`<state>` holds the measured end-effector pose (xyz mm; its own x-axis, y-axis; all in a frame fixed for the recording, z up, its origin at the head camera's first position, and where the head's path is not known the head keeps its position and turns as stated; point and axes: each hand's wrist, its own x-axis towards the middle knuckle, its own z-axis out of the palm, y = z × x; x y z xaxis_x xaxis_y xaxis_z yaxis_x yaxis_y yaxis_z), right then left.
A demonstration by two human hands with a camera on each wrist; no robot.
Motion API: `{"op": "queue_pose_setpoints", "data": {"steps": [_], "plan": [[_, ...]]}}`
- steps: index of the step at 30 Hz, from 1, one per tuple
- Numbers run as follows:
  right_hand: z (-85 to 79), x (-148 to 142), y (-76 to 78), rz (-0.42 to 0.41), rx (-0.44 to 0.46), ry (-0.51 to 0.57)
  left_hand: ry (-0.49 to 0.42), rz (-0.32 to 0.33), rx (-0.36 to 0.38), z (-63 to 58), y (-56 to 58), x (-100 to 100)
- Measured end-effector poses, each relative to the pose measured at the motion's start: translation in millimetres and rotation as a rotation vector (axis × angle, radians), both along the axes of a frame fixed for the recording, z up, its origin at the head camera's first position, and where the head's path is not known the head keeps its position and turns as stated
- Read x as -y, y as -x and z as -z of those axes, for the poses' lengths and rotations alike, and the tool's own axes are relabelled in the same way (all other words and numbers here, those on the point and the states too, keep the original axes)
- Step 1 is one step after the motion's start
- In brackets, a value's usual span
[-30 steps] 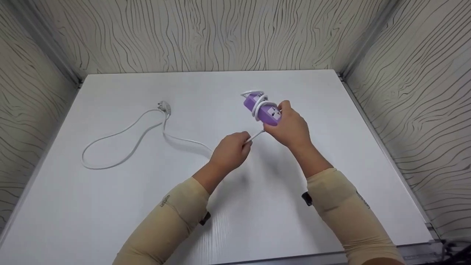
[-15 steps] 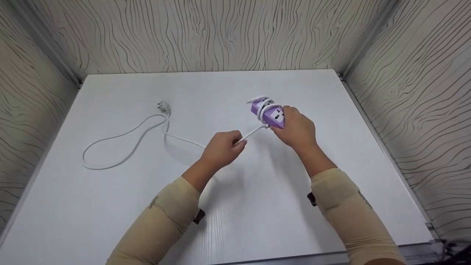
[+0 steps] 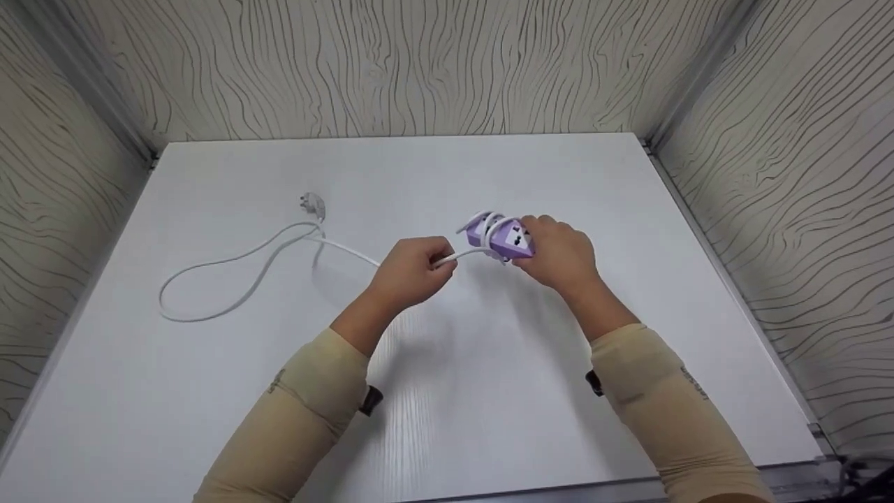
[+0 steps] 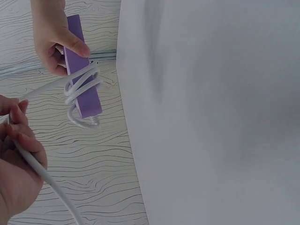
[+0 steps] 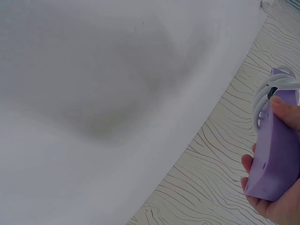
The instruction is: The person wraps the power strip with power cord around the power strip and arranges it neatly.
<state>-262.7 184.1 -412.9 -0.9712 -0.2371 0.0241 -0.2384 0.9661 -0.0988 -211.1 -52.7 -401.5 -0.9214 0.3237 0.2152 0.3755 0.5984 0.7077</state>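
A purple power strip [image 3: 499, 239] with white socket faces is gripped at its near right end by my right hand [image 3: 561, 255]. Several turns of its white cord [image 4: 83, 86] loop around the strip's body. My left hand [image 3: 413, 271] pinches the cord a short way left of the strip, with a length of it running between the two hands. From the left hand the cord trails left to a loose loop [image 3: 199, 264] on the table and ends in a white plug [image 3: 312, 204]. In the right wrist view, the right thumb presses on the strip's purple side [image 5: 276, 154].
The white tabletop [image 3: 559, 405] lies under both hands. Wood-grain patterned panels [image 3: 391, 70] stand at the back and both sides. A metal rail [image 3: 796, 482] runs along the front edge, with dark cables at the front right corner.
My left hand has moved left and slightly up, holding the cord. The right hand has brought the power strip down nearer to me. The cord between left hand and plug has shifted.
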Motion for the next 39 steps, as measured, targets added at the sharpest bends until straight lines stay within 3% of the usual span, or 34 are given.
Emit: {"op": "queue_pose_setpoints", "data": {"steps": [8,18,31,39], "plan": [[2.9,2,-2.5,-0.040,0.042,-0.039,0.047,0.018,-0.063,-9.0,2.8,6],[3.9,4,-3.0,-0.132,0.003,-0.139,0.165,-0.010,-0.118,-17.2,8.8,13],[3.2,9,-10.8,-0.373,0.022,-0.199,0.125,-0.043,-0.190,-20.4,15.9,11],[0.9,10,-12.2,-0.434,0.006,-0.231,0.119,-0.043,-0.186,-23.0,18.4,8]]}}
